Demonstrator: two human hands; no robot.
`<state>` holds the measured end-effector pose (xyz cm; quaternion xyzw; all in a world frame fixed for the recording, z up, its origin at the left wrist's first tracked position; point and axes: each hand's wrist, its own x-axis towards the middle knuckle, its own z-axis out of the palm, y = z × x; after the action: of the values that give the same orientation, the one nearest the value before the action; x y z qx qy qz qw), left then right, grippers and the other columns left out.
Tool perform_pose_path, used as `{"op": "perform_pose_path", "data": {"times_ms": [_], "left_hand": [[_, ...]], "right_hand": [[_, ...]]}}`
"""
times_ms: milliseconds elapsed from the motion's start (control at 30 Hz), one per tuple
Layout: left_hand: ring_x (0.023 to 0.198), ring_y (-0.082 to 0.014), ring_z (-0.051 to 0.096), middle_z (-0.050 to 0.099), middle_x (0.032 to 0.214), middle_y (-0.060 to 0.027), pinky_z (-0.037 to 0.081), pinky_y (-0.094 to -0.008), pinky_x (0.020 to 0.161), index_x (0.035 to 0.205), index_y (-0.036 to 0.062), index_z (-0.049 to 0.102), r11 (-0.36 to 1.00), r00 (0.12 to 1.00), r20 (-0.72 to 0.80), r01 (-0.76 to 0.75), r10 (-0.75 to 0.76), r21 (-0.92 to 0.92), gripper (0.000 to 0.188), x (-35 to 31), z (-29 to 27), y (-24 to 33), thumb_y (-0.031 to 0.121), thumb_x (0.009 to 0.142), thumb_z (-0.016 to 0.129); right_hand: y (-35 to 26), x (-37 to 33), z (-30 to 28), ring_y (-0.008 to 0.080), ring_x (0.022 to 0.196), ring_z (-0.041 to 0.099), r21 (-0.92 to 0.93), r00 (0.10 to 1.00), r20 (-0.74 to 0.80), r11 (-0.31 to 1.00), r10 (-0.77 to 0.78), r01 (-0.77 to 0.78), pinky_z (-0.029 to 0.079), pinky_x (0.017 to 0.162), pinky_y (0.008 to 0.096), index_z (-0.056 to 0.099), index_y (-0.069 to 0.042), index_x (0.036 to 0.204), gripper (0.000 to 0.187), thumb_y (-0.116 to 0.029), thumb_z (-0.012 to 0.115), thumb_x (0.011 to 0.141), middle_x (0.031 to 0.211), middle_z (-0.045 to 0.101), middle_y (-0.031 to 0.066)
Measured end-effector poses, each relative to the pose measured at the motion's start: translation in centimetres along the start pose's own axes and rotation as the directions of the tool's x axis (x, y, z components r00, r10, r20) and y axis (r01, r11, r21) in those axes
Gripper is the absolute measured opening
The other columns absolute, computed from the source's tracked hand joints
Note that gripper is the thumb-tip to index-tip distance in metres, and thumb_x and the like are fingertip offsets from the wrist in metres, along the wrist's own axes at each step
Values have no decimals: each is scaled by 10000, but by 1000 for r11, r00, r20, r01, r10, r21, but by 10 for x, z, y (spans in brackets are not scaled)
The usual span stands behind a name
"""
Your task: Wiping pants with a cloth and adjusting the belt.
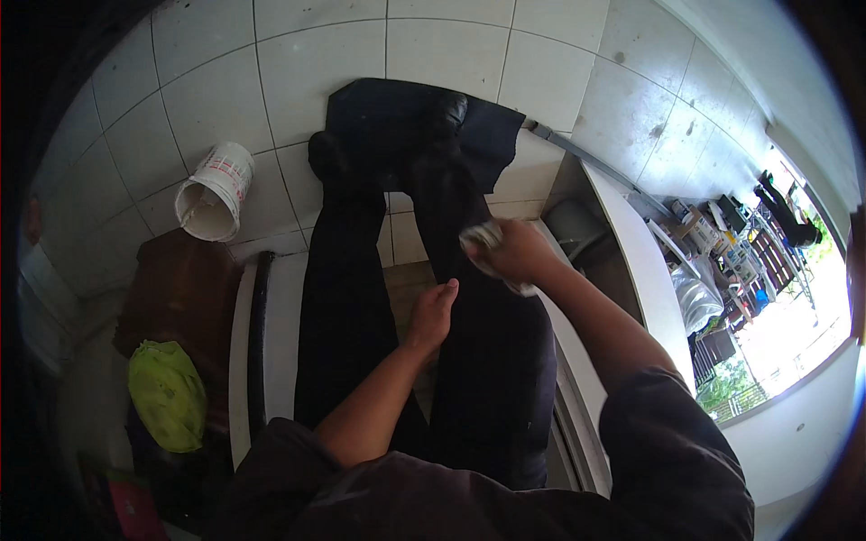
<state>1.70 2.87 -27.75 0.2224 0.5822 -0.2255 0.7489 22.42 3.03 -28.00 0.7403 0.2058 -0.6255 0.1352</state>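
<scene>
Wears a charcoal-black short-sleeved T-shirt point(451, 496), loose and softly creased, with a faint brownish cast in the cloth. Has, left of the T-shirt's body, a wide left sleeve point(280, 462) and, right of it, an equally roomy right sleeve point(672, 442). Goes bare below both, along the left forearm point(379, 397) and right forearm point(609, 325). Beyond the T-shirt, shows long black trousers point(347, 307), broad at the thigh, with a dim purplish sheen along the right leg's outer edge. Ends, farthest from the T-shirt, in a dark, rounded left shoe point(327, 155) and a glossier right shoe point(448, 110).
</scene>
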Motion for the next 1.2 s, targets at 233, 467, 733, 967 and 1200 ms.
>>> {"op": "perform_pose_path", "data": {"times_ms": [233, 467, 733, 967, 1200], "left_hand": [[617, -68, 358, 364, 618, 47, 344, -291, 562, 738, 42, 543, 998, 994, 88, -63, 61, 12, 427, -1, 6, -1, 371, 1005, 485], [607, -92, 410, 430, 610, 10, 365, -305, 569, 767, 6, 566, 995, 995, 76, -72, 67, 70, 444, 12, -1, -13, 374, 1001, 486], [614, -180, 504, 513, 637, -67, 411, -351, 619, 760, 2, 543, 975, 997, 82, -13, -5, 221, 419, 33, -5, -20, 381, 935, 578], [830, -151, 553, 571, 993, -65, 455, -320, 720, 1029, 65, 520, 734, 813, 118, -568, 569, 371, 294, 4, 2, 20, 267, 890, 682], [856, -92, 557, 602, 975, -49, 461, -264, 736, 1128, 48, 504, 970, 923, 306, -193, 231, -149, 351, -5, 12, 40, 258, 903, 673]], "right_hand": [[2, -48, 9, 371, 863, 663, -248, 994, 109, 968, 1, 26, 525, 762, 473, 664, -115, 1030, 465, -508, 683, 783, 887, 688, 172], [9, 3, 38, 369, 844, 666, -225, 989, -23, 965, -146, 137, 525, 768, 470, 662, -75, 936, 378, -424, 685, 792, 860, 684, 190], [-2, 19, 14, 374, 899, 663, -21, 998, -68, 1000, 7, -9, 519, 808, 452, 647, -69, 1013, 509, -523, 680, 787, 879, 682, 201], [22, -54, -20, 341, 1163, 563, 177, 996, -89, 984, 11, 5, 430, 985, 390, 370, -2, 1373, 834, -529, 684, 807, 1206, 564, 234], [19, -67, -7, 372, 1221, 503, 286, 962, -47, 918, -271, 273, 413, 1010, 418, 391, -67, 1364, 649, -312, 689, 842, 1344, 447, 242]]}}
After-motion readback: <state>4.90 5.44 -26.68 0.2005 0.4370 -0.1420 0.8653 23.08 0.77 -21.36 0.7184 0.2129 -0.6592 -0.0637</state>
